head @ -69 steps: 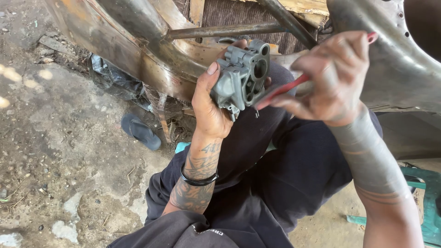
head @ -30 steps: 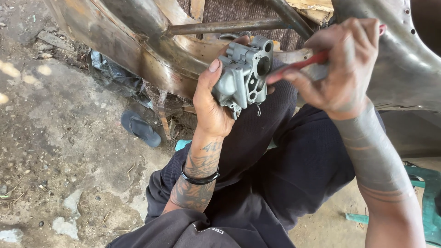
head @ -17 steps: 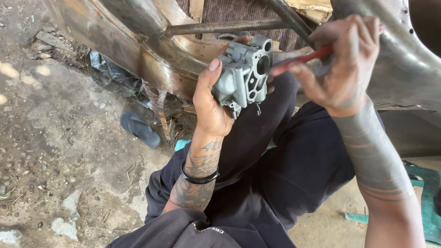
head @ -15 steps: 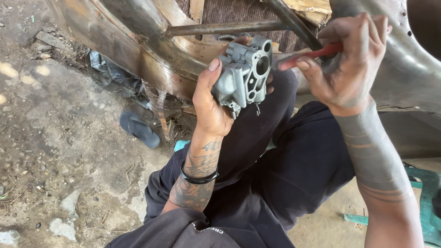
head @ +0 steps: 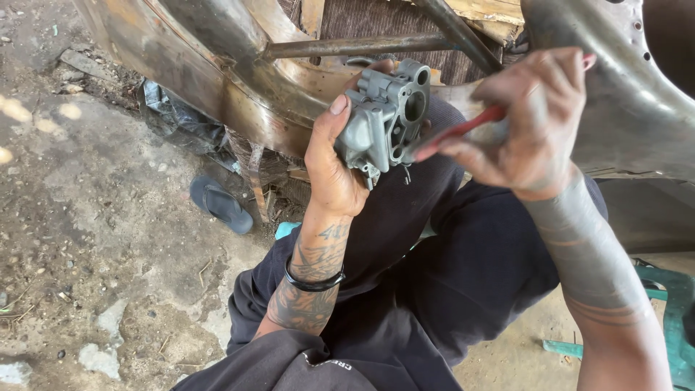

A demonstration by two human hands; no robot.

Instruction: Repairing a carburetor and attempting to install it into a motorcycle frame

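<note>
The left hand (head: 334,168) holds a grey cast-metal engine part (head: 384,116), blocky with round bores and screw holes, up over the person's lap. Its fingers are curled around the part from the left and behind, with the thumb laid up along the near left face, so the part is gripped firmly and tilted slightly to the right. A black band (head: 313,279) circles the left wrist.

The right hand (head: 528,127) is just right of the part, its fingers pressed together around a red-handled tool (head: 463,130). The tool's red end points left and down toward the right face of the part; whether its tip touches the metal cannot be told, since the tip itself is hidden behind the part's edge.

The person sits low in dark trousers (head: 434,289), knees raised beneath the hands. On the far side runs a rusty bent metal frame (head: 217,65) with a thin crossbar (head: 355,47), and a curved metal panel (head: 637,94) fills the far right. On the dirt floor (head: 87,217) to the left lies a dark blue sandal (head: 221,205), near the base of the frame. A green object (head: 670,311) shows at the near right edge.
</note>
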